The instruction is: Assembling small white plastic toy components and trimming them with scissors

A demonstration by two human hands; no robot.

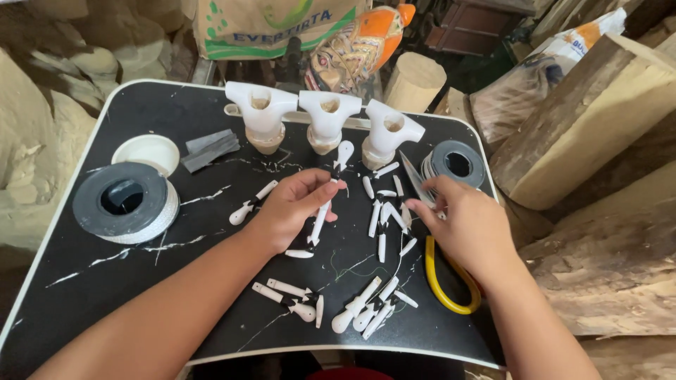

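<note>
My left hand (pixel 294 209) pinches a long white carved piece with black bands (pixel 332 184), its rounded end pointing away from me. My right hand (pixel 465 225) grips yellow-handled scissors (pixel 443 281), blades (pixel 415 181) pointing away toward a spool. A thin white thread runs between the hands. Several small white carved pieces (pixel 386 211) lie scattered on the black tray table (pixel 141 112) between my hands, and more lie near the front edge (pixel 366 309).
Three white T-shaped carved figures (pixel 327 119) stand at the table's back. A large spool of white cord (pixel 127 203) sits left, a smaller spool (pixel 456 163) right. A white lid (pixel 148 151) and grey strips (pixel 208 149) lie back left. Wood blocks (pixel 591 119) stand at right.
</note>
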